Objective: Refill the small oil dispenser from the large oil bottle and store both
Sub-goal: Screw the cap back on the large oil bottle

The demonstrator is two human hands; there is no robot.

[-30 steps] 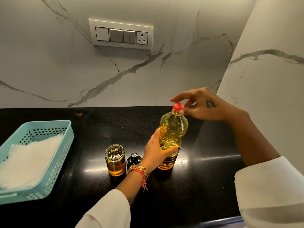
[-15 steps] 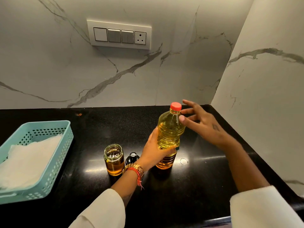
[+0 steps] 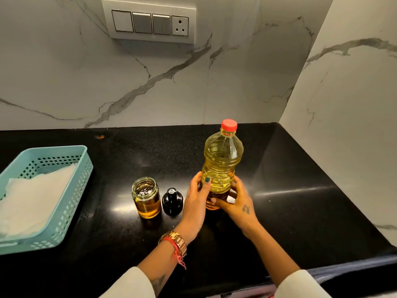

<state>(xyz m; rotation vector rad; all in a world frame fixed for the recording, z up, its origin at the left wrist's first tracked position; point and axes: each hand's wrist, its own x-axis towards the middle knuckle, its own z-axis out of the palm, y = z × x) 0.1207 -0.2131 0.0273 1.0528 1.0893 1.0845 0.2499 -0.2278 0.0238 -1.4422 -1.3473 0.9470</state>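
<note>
Both hands, left (image 3: 196, 200) and right (image 3: 237, 204), wrap the capped oil bottle (image 3: 221, 166) near its base, seemingly steadying it. The jar (image 3: 146, 197) stands open alongside, apparently awaiting oil.

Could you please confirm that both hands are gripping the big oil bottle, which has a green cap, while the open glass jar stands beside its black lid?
Not quite: the head view shows the oil bottle has a red cap, not green. The rest holds: left hand and right hand grip it, and the open glass jar stands beside its black lid.
</note>
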